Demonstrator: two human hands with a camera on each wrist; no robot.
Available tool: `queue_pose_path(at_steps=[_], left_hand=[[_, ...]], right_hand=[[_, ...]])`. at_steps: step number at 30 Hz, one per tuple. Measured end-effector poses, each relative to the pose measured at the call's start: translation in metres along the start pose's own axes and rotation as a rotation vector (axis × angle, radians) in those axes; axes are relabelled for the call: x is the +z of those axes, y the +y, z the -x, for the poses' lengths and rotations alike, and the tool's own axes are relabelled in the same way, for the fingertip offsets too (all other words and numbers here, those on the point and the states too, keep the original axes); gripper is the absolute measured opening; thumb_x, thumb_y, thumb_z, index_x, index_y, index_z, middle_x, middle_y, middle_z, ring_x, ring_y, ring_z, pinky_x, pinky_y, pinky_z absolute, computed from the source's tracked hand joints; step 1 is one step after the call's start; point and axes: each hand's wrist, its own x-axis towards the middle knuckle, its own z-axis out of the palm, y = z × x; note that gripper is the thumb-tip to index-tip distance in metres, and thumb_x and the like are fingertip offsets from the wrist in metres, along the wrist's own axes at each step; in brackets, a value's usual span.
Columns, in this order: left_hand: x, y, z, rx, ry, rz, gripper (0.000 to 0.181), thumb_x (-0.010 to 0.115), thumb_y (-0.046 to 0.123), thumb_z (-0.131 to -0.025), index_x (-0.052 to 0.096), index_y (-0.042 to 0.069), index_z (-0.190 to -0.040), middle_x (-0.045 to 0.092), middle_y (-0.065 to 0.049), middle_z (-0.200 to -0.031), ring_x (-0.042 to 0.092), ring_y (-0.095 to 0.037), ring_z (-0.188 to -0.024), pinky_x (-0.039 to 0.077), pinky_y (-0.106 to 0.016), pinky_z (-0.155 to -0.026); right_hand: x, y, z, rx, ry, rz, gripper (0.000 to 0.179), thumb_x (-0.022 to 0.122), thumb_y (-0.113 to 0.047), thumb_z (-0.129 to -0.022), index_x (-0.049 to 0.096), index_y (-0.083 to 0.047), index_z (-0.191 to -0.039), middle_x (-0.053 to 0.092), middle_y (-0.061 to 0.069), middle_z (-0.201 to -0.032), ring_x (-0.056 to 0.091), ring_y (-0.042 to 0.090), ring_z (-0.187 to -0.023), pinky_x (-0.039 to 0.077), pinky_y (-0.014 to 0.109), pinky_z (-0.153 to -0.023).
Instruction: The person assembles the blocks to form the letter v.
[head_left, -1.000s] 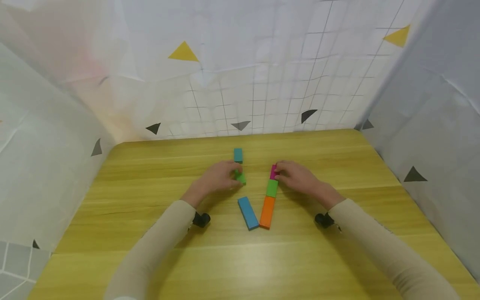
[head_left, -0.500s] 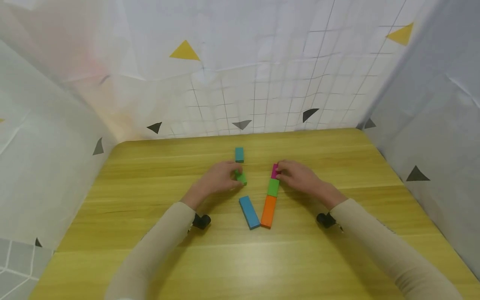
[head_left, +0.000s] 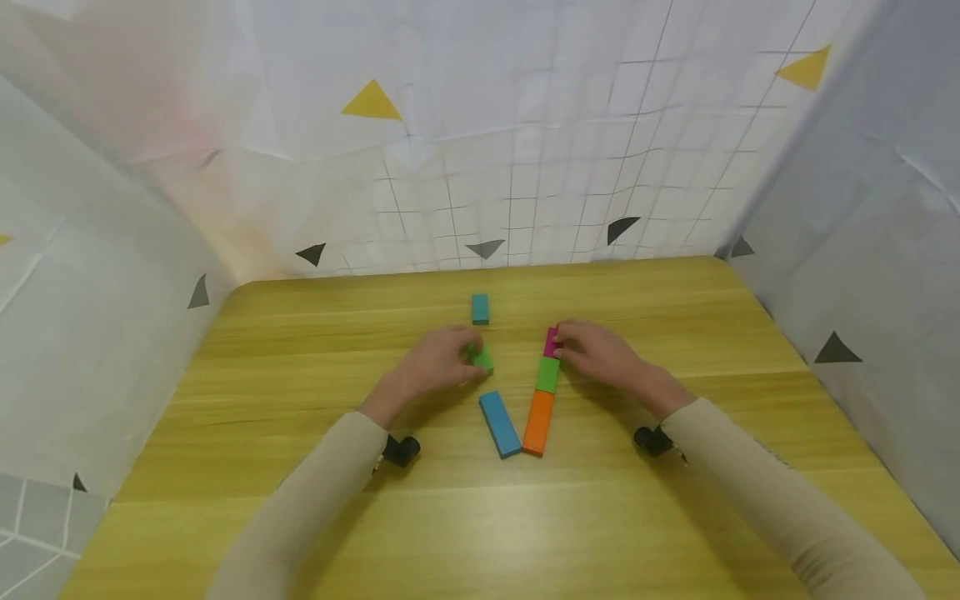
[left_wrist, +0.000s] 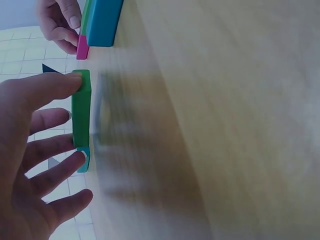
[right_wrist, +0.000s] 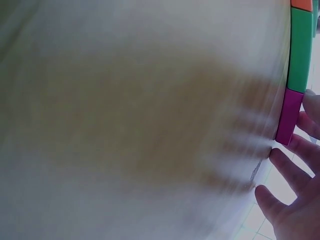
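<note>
My left hand [head_left: 435, 365] pinches a light green block [head_left: 482, 359] between its thumb and a finger at the block's two ends; its other fingers are spread in the left wrist view. On the right, my right hand [head_left: 596, 354] holds a small magenta block [head_left: 551, 342] with thumb and fingertips, part of it covered. That block lies end to end with another green block [head_left: 548, 375] and a longer orange block [head_left: 538, 423], forming a slanted row. A blue block [head_left: 500, 424] lies tilted beside the orange one, their near ends close together.
A teal block [head_left: 480, 309] lies apart, beyond the left hand. All blocks lie on a yellow wood-grain table [head_left: 480, 525]. White sheets with grid lines [head_left: 517, 192] and coloured triangles stand behind the table and at both sides.
The left hand has slid the light green block slightly nearer to me, widening its gap from the teal block. The right hand stays at the magenta block.
</note>
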Motion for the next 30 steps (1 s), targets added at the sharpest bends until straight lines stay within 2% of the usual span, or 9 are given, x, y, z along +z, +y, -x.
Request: queue_pose_path(at_steps=[11,20,30], left_hand=[[0.002,0.005,0.007,0.022,0.025,-0.02,0.027,0.077,0.039,-0.084,0.066,0.02,-0.099,0.066,0.007,-0.095,0.055,-0.013,-0.08,0.048,-0.029,-0.072],[0.006,0.003,0.012,0.021,0.024,-0.017,0.028,0.077,0.04,-0.083,0.066,0.019,-0.098,0.066,0.004,-0.094,0.054,-0.014,-0.079,0.047,-0.028,-0.072],[0.007,0.003,0.016,0.003,0.021,-0.02,0.03,0.077,0.042,-0.083,0.066,0.019,-0.098,0.066,0.004,-0.097,0.055,-0.013,-0.082,0.05,-0.03,-0.078]], right_hand=[[-0.001,-0.001,0.001,0.018,0.0,-0.008,0.015,0.064,-0.022,-0.097,0.068,-0.012,-0.107,0.068,0.007,-0.112,0.062,0.025,-0.101,0.052,0.047,-0.094],[-0.001,-0.003,0.0,0.013,-0.007,-0.016,0.011,0.064,-0.021,-0.097,0.067,-0.012,-0.103,0.067,0.005,-0.108,0.06,0.023,-0.095,0.052,0.044,-0.091],[-0.002,-0.005,0.0,0.007,0.0,-0.012,0.012,0.065,-0.021,-0.096,0.068,-0.011,-0.103,0.067,0.005,-0.105,0.059,0.023,-0.094,0.052,0.044,-0.09]])
